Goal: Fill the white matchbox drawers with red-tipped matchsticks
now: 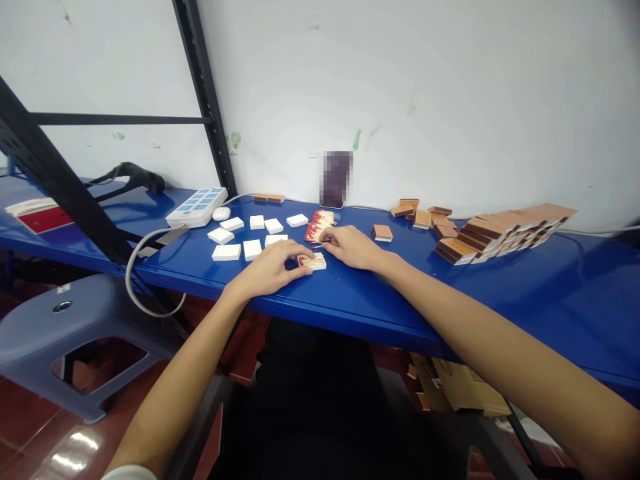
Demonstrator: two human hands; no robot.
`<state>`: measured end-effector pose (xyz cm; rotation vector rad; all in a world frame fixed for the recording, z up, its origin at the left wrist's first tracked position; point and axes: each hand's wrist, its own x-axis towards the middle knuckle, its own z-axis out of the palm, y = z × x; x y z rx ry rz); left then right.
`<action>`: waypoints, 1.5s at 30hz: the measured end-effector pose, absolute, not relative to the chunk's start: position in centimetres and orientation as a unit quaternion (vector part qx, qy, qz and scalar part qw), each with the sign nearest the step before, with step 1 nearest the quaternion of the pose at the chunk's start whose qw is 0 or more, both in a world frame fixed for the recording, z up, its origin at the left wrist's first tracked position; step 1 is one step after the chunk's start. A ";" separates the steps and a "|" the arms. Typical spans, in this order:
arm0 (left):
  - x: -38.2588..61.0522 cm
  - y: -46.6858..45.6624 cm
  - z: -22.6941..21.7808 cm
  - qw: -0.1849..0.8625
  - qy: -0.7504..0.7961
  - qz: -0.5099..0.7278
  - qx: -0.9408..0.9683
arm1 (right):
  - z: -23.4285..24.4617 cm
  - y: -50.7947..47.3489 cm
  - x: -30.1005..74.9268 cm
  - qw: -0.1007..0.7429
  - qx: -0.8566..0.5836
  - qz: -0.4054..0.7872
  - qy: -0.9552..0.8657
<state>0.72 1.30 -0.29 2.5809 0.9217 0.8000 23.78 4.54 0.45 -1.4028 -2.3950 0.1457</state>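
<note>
My left hand (273, 270) grips a small white matchbox tray (320, 265) between thumb and fingers near the table's front edge. Several red-tipped matches lie inside that tray. Just to the right, my right hand (353, 247) has thumb and fingertips pinched on a match (317, 247), its red end pointing left. Behind those fingertips is a loose pile of matches (320, 225) with red heads mostly to the left. White matchbox trays (227, 252) are scattered to the left of my left hand. One brown matchbox sleeve (383, 233) lies alone beyond my right hand.
Brown matchboxes (493, 230) stand stacked at the right, with several loose ones (423, 219) behind. A phone (336, 179) leans against the wall. At the left are a power strip (197, 207), a white earbud case (221, 213) and a black shelf post (65, 173).
</note>
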 end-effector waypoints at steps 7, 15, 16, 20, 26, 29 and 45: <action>0.8 1.3 -0.3 0.146 0.334 0.274 0.890 | 0.5 4.4 23.8 0.164 -0.496 0.048 -0.851; 0.8 1.3 -0.4 0.143 0.339 0.276 0.888 | 0.1 4.7 23.8 0.136 -0.482 0.042 -0.865; 0.8 1.3 -0.4 0.143 0.339 0.276 0.888 | 0.1 4.7 23.8 0.133 -0.482 0.043 -0.865; 0.8 1.3 -0.4 0.142 0.337 0.275 0.889 | 0.4 4.7 23.9 0.109 -0.482 0.047 -0.868; 0.8 1.3 -0.3 0.140 0.339 0.274 0.889 | 1.3 4.1 23.9 0.080 -0.478 0.058 -0.873; 0.8 1.3 -0.4 0.148 0.341 0.273 0.887 | 1.5 3.8 24.0 0.063 -0.484 0.032 -0.872; 0.8 1.2 -0.4 0.177 0.335 0.301 0.875 | 2.1 1.8 22.4 0.142 -0.376 0.130 -0.906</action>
